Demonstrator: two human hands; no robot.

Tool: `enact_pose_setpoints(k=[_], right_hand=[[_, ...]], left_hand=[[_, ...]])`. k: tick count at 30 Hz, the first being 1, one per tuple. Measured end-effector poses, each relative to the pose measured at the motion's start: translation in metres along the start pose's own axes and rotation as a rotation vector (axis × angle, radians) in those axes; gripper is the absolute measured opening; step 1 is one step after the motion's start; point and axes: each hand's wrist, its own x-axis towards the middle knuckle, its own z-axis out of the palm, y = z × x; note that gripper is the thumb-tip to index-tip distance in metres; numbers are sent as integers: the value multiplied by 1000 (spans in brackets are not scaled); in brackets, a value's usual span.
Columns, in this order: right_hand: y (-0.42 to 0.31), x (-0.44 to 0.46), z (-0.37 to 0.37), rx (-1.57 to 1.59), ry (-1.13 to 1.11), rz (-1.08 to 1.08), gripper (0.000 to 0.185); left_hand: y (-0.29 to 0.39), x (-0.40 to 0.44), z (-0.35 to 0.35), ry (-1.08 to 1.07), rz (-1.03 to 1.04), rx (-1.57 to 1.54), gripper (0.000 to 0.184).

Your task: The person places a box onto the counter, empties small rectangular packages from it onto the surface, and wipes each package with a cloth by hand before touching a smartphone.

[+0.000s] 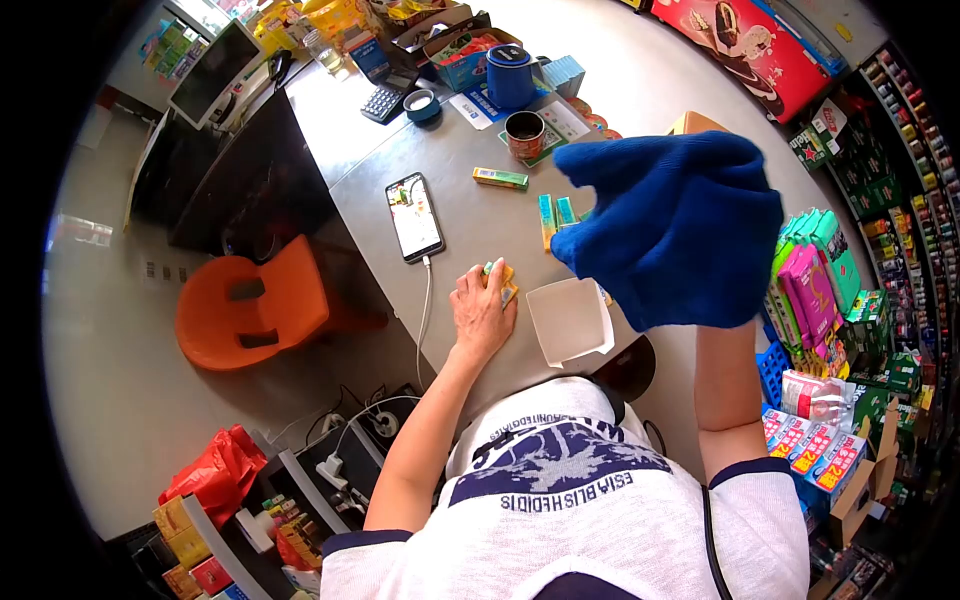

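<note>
On the grey counter, my left hand point(485, 315) has its fingers closed around small yellow-and-green boxes point(508, 291). A blue cloth point(685, 225) hangs raised over the right part of the counter. My right forearm leads up to it; the cloth hides that hand's fingers, which appear to grip it from behind. Between the two hands sits an open white carton tray point(568, 325). Beyond it, slim green-and-yellow boxes point(547, 222) stand or lie close to the cloth's left edge, partly covered by it. Another slim box point(500, 179) lies farther up the counter.
A phone point(414, 217) with a white cable point(425, 310) lies left of the boxes. Farther back are a brown tin point(525, 136), a blue canister point(510, 78), a tape roll point(421, 105) and a calculator point(388, 99). An orange chair point(250, 300) stands left; stocked shelves line the right.
</note>
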Motion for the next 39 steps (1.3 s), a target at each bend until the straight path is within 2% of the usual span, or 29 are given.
enact_pose_setpoints(k=[3, 7, 9, 10, 12, 14, 16, 17, 18, 21, 23, 25, 29, 31, 32, 33, 35, 37, 39], right_hand=[[-44, 20, -24, -200, -70, -57, 25], [-61, 10, -52, -341, -33, -19, 20], [-56, -3, -66, -284, -6, 59, 20], [-47, -15, -72, -186, 11, 126, 22], [-44, -24, -78, -104, 24, 103, 21], [-45, -27, -83, -139, 17, -77, 14], [-54, -36, -84, -276, 50, -27, 16], [-58, -40, -85, -344, 63, -1, 17], [-64, -46, -82, -417, 110, 124, 19], [-60, -62, -92, -493, 98, 212, 26], [-52, -67, -106, -483, 20, 137, 27], [-46, -71, -114, -439, -14, 112, 28], [-43, -63, -113, -380, -8, 53, 21], [-28, -66, -110, 64, 172, 266, 20], [-8, -79, -101, 450, 348, 464, 21], [12, -88, -92, 840, 523, 651, 23], [48, -77, -74, 656, 425, 551, 23], [70, -48, -52, 613, 408, 651, 20], [131, -25, -30, -30, 23, 268, 16]], left_hand=[[0, 5, -2, -46, -28, -21, 68], [-1, 13, -3, 34, -6, -101, 69], [1, 28, -6, 37, -11, -162, 70], [3, 40, -6, 66, 27, -158, 71], [18, 70, -15, 86, 128, -155, 70], [39, 104, -26, 81, 264, -161, 69], [63, 136, -32, 48, 431, -178, 68], [74, 150, -28, -16, 480, -138, 66], [86, 164, -24, -78, 529, -96, 65], [114, 193, 1, -240, 678, 22, 61], [129, 202, 22, -286, 809, 85, 57], [143, 204, 39, -375, 874, 164, 56], [160, 193, 47, -314, 908, 1, 60], [156, 194, 43, -256, 814, -229, 60], [151, 194, 38, -227, 762, -342, 60], [145, 194, 24, -250, 584, -463, 59], [125, 194, -5, -121, 386, -705, 60], [88, 194, -12, -20, 310, -894, 59], [69, 173, -49, -112, 49, -1075, 58]])
